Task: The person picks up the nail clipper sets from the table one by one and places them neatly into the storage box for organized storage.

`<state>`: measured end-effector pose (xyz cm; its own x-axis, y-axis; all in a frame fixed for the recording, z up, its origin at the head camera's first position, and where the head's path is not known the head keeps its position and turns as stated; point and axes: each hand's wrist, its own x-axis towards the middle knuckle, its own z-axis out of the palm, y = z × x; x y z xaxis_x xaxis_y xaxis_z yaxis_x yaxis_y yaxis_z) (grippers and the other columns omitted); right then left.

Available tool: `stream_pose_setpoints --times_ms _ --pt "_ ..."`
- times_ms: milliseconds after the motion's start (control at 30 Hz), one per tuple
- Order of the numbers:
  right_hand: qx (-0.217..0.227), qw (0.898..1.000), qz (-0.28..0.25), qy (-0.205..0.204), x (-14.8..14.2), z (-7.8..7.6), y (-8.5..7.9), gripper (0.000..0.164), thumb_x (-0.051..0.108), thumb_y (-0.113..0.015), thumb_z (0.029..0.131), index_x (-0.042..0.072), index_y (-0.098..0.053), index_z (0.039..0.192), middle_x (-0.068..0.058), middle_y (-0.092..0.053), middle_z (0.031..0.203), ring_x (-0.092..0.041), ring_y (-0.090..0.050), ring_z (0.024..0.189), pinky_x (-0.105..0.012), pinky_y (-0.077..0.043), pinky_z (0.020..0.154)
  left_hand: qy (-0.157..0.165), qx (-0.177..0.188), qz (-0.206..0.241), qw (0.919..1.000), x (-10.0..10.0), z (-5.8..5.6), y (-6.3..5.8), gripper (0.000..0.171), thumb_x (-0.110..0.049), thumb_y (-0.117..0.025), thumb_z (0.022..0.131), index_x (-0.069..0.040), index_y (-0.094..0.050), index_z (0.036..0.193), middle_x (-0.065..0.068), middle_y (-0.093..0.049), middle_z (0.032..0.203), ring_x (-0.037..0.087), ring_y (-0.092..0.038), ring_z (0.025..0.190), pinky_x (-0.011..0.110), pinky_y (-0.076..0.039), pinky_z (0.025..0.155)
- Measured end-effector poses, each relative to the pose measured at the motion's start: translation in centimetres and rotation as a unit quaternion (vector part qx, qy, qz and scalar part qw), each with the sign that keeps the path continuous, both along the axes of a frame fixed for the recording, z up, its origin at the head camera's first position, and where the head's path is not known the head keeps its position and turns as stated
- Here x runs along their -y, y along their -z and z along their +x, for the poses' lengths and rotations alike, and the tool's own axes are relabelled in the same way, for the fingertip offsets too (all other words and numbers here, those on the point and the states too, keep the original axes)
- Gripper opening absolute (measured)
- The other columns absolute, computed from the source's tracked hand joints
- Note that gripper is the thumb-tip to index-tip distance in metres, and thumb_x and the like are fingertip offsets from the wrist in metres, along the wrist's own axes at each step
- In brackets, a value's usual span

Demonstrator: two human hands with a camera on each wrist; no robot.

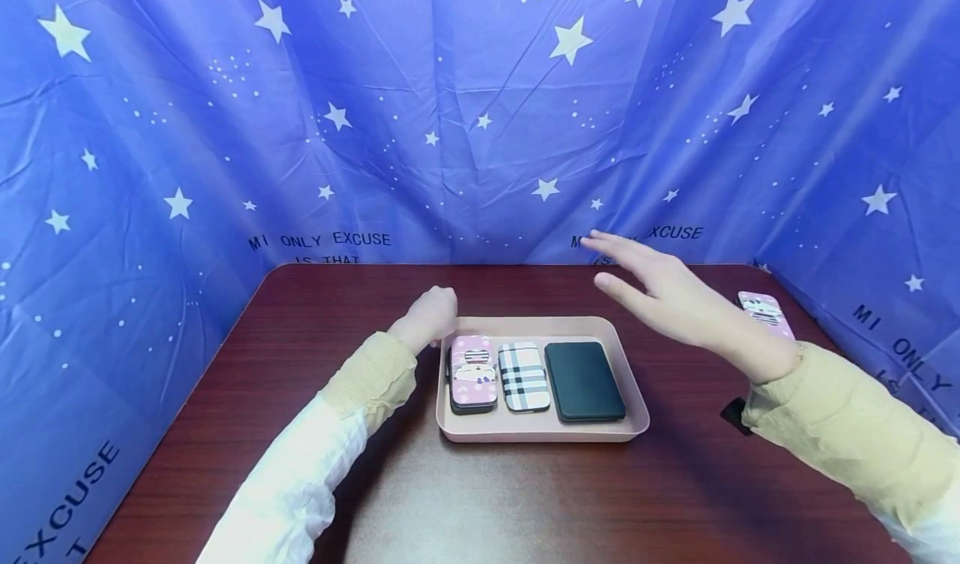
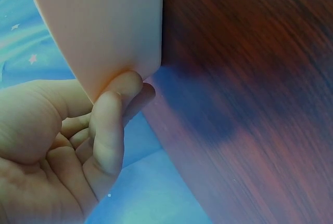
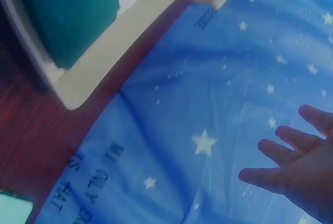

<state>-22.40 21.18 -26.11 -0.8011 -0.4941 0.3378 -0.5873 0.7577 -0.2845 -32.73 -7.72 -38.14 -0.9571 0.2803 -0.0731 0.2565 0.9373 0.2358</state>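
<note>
A pale pink tray (image 1: pixel 540 436) stands on the table, holding a row of flat cases. At its left lies a pink case with a cartoon print (image 1: pixel 474 381), in the middle a plaid case (image 1: pixel 524 376), and on the right a larger dark green case (image 1: pixel 585 381). My left hand (image 1: pixel 427 318) is at the tray's far left corner. In the left wrist view its thumb and curled index finger pinch the tray wall (image 2: pixel 114 26). Held in the air beyond the tray's right side, my right hand (image 1: pixel 667 297) has straight, spread fingers and touches nothing.
Another pink printed case (image 1: pixel 765 314) lies at the table's far right edge, partly behind the right forearm. The dark red wooden table (image 1: pixel 525 497) is enclosed by a blue star-patterned curtain (image 1: pixel 465 89) at the back and both sides.
</note>
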Motion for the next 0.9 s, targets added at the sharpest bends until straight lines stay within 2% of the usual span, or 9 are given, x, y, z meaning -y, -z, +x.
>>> stream_pose_setpoints --times_ms 200,400,567,733,900 --pt "-0.013 0.999 -0.022 0.032 -1.9 -1.0 -0.1 0.049 0.031 -0.049 0.098 0.019 -0.039 0.144 -0.009 -0.036 0.150 -0.034 -0.035 0.136 -0.056 -0.032 0.108 0.003 0.002 0.000 1.0000 0.1 0.0 0.1 0.012 0.002 -0.052 0.083 -0.002 -0.059 0.074 0.023 -0.070 0.082 0.011 -0.056 0.033 0.019 -0.048 0.034" --pt "-0.020 0.998 -0.037 0.056 -3.7 -2.2 0.1 0.049 0.032 -0.048 0.098 0.022 -0.037 0.145 -0.011 -0.036 0.150 -0.036 -0.033 0.137 -0.061 -0.030 0.106 0.007 -0.002 -0.002 1.0000 0.1 0.0 0.0 0.013 0.001 -0.052 0.084 -0.002 -0.060 0.074 0.021 -0.070 0.078 0.011 -0.056 0.033 0.019 -0.048 0.034" --pt "-0.030 0.997 -0.035 0.067 -5.2 -3.2 0.4 0.050 0.032 -0.050 0.097 0.017 -0.038 0.144 -0.012 -0.032 0.151 -0.039 -0.031 0.137 -0.063 -0.029 0.106 0.010 -0.007 -0.002 0.9999 0.1 0.1 0.0 0.012 0.002 -0.051 0.083 -0.001 -0.060 0.076 0.021 -0.070 0.079 0.011 -0.056 0.034 0.019 -0.047 0.034" --pt "-0.014 0.996 -0.043 0.080 -6.3 -3.7 0.7 0.052 0.032 -0.049 0.097 0.015 -0.036 0.145 -0.013 -0.027 0.153 -0.041 -0.026 0.138 -0.065 -0.026 0.105 0.009 -0.008 -0.002 0.9999 0.1 0.1 -0.1 0.010 0.003 -0.051 0.083 -0.001 -0.059 0.078 0.022 -0.070 0.085 0.011 -0.056 0.034 0.019 -0.047 0.033" --pt "0.002 0.995 -0.038 0.094 -7.2 -4.3 1.1 0.054 0.033 -0.048 0.098 0.015 -0.033 0.147 -0.016 -0.023 0.154 -0.041 -0.022 0.140 -0.068 -0.022 0.105 0.008 -0.005 -0.001 1.0000 0.2 0.0 -0.1 0.014 0.002 -0.051 0.083 -0.002 -0.060 0.074 0.019 -0.070 0.081 0.011 -0.056 0.034 0.019 -0.048 0.034"
